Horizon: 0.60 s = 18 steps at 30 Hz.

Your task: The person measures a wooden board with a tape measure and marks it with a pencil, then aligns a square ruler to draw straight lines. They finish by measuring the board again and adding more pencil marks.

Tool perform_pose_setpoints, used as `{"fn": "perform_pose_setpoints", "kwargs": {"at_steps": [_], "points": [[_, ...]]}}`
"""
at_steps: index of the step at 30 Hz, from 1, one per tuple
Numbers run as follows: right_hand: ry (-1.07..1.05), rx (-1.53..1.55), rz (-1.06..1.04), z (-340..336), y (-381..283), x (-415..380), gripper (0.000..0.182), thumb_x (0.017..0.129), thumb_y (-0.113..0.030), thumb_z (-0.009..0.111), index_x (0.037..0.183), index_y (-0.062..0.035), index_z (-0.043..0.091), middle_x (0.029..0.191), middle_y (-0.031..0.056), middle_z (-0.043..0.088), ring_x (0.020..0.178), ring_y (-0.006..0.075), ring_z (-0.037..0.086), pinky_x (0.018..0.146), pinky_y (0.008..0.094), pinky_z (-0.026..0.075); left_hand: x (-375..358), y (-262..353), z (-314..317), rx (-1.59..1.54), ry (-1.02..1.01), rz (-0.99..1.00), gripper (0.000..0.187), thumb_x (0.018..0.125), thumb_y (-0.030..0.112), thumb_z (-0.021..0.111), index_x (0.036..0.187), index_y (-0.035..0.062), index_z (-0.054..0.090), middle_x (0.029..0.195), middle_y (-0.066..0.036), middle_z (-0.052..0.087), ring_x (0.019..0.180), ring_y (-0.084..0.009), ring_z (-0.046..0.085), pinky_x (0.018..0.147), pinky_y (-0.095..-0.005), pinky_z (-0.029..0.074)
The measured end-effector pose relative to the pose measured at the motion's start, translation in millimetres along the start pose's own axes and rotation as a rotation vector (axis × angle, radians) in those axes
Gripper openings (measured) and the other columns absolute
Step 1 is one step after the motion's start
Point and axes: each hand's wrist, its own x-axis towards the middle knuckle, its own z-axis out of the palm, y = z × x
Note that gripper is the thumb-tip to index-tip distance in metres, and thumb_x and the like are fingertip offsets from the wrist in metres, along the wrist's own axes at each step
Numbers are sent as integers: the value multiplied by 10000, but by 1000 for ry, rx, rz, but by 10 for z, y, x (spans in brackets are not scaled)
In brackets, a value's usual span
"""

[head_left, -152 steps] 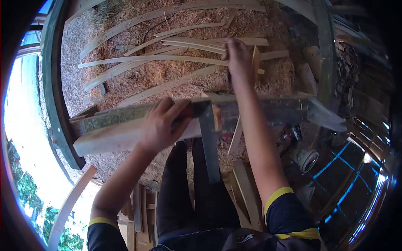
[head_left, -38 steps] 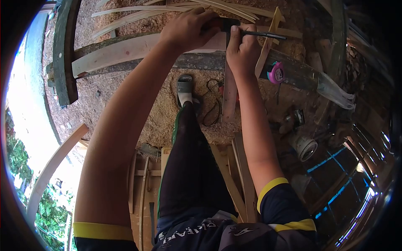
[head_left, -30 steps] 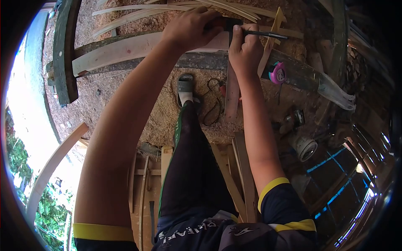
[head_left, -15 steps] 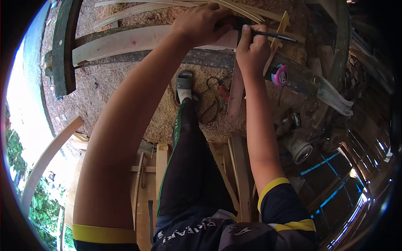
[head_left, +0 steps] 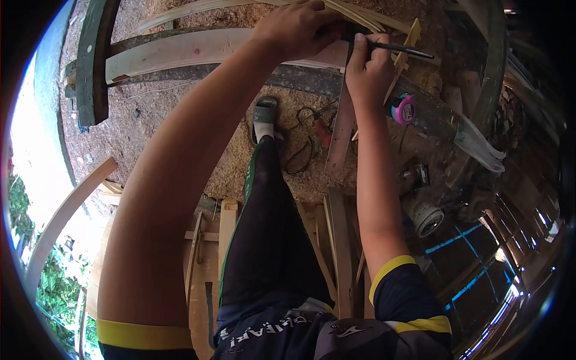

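Stretched over a pale curved plank [head_left: 180, 55], my left hand [head_left: 297, 30] is closed around the dark stock of a try square, which it mostly hides. The square's long flat blade [head_left: 341, 135] points back toward me, across the plank's near edge. My right hand [head_left: 370, 69] is closed beside the blade, gripping a dark, slender pencil [head_left: 408, 51] whose one end sticks out to the right. The pencil's other end is hidden by the hands. Beneath the plank runs a dark, weathered beam [head_left: 210, 77].
Just right of my right wrist sits a pink and teal tape measure [head_left: 403, 109]. A red-handled tool with a black cord [head_left: 322, 132] lies on the shavings. Thin wood strips [head_left: 198, 12] lie beyond the plank. A dark upright post [head_left: 94, 66] stands left; a plastic bag [head_left: 480, 144] lies right.
Both hands shift slightly right in view, along with the square and pencil; the surroundings shift a little too. Their grips look the same.
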Motion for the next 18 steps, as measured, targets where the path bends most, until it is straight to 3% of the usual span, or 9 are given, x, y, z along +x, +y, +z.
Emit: {"fn": "perform_pose_setpoints", "kwargs": {"at_steps": [2,18], "points": [[0,-4,-3,-8,-1,3,218,1113,-214,674,991,-55,589,695,111,608,613,303,654,594,420,493,-2,-7,20,31,72,47,436,1024,403,750,1410,201,729,1269,-116,739,1194,-367,736,979,-506,618],[-1,8,-27,10,34,23,212,1108,-212,680,995,-61,583,692,109,612,614,309,656,589,426,489,11,15,-22,16,48,18,468,1020,419,748,1432,199,711,1293,-126,734,1213,-380,724,977,-510,614]]}}
